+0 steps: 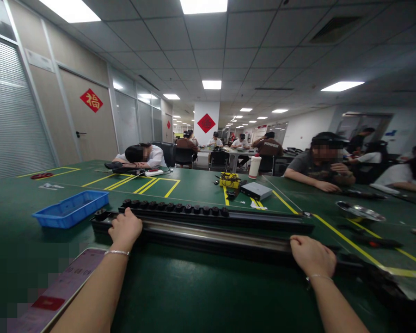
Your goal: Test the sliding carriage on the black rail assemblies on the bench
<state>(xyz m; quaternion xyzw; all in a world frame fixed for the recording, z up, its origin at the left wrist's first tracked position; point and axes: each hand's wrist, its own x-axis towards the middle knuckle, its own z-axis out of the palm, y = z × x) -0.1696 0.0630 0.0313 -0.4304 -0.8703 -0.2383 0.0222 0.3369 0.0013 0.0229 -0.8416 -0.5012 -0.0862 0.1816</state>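
Observation:
A long black rail (208, 236) with a shiny metal strip along its channel lies across the table in front of me. My left hand (126, 228) is closed around it near its left end, fingers over the top. Toward its right end, my right hand (314, 255) is closed on the same rail, its fingertips partly hidden. Just behind lies a second black rail (263, 219), with a row of several black round knobs (170, 207) along its left part. One similar black knob (101, 213) sits at the front rail's left end.
Left of the rails is a blue plastic tray (69, 210). A phone (64, 289) lies beside my left forearm. Farther back are a grey box (256, 190), a yellow holder (229, 179) and a white cup (254, 166). A metal dish (358, 212) stands at right. Other people sit around.

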